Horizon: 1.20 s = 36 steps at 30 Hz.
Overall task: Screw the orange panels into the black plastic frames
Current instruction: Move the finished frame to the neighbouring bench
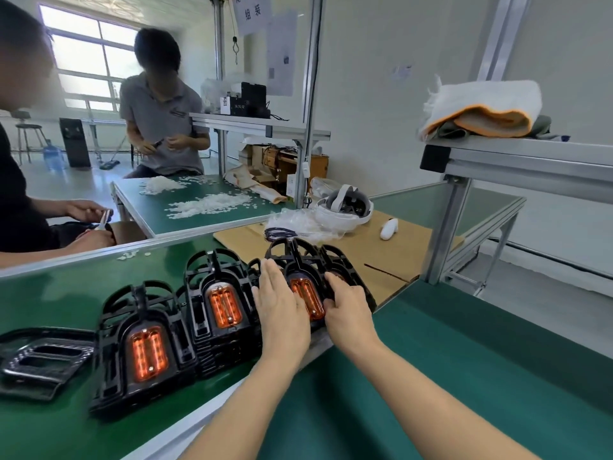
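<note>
Orange panel (306, 298) sits in the right black frame (300, 260); left hand (282, 307) rests flat on it, right hand (348, 310) grips its edge.

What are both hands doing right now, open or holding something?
Left hand: open, fingers straight, lying flat on the rightmost black frame stack.
Right hand: fingers curled over that stack's right edge, gripping it beside the orange panel.

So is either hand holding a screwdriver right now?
No, the left hand lies flat and the right hand grips the rightmost black frame; neither holds a tool.
</note>
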{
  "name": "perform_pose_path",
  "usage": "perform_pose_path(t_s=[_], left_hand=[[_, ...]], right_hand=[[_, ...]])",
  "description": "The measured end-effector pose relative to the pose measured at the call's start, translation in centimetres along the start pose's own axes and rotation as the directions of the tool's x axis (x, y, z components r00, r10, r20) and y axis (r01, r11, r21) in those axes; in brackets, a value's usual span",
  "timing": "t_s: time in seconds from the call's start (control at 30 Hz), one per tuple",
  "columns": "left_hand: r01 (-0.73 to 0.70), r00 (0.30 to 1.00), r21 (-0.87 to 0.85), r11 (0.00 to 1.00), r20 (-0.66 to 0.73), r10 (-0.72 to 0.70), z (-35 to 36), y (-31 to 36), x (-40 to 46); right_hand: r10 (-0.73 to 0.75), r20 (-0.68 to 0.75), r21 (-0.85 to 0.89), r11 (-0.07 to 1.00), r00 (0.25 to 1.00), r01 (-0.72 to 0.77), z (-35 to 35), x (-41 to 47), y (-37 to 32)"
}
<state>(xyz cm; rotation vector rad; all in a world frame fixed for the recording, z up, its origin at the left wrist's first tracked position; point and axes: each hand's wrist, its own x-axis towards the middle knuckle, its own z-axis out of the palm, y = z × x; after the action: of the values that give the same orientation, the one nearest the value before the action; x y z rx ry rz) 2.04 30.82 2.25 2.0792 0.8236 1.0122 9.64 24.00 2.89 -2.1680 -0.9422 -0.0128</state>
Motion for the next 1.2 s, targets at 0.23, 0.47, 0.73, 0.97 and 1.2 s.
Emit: perform_pose_path(t_s=[0.23, 0.47, 0.73, 0.97, 1.2], left_hand=[[0.027, 0.998, 0.324, 0.946, -0.063, -0.007, -0.1, -1.6, 2.5], [-0.124, 0.992, 0.626, 0.770, 0.088, 0.089, -0.2, -3.0, 2.6], [-0.289, 0.957, 0.758, 0.585, 0.239, 0.162, 0.0, -4.4, 2.3], [-0.312, 0.950, 0.769, 0.558, 0.239, 0.201, 0.2, -4.8, 2.3], [-0.345, 0.939, 0.759, 0.553, 0.279, 0.202, -0.3, -5.2, 2.7]], right_hand=[[-0.079, -0.002, -0.089, 0.993, 0.997, 0.079, 1.9, 2.5, -1.1], [-0.066, 0.007, -0.183, 0.981, 0.998, 0.066, 3.2, 3.4, -0.7], [-0.148, -0.067, -0.325, 0.938, 0.987, 0.118, 4.5, 3.7, -0.3], [-0.229, 0.052, -0.477, 0.850, 0.972, 0.226, 5.2, 3.3, 0.8], [-0.268, 0.070, -0.469, 0.841, 0.961, 0.269, 4.8, 2.9, 1.9]])
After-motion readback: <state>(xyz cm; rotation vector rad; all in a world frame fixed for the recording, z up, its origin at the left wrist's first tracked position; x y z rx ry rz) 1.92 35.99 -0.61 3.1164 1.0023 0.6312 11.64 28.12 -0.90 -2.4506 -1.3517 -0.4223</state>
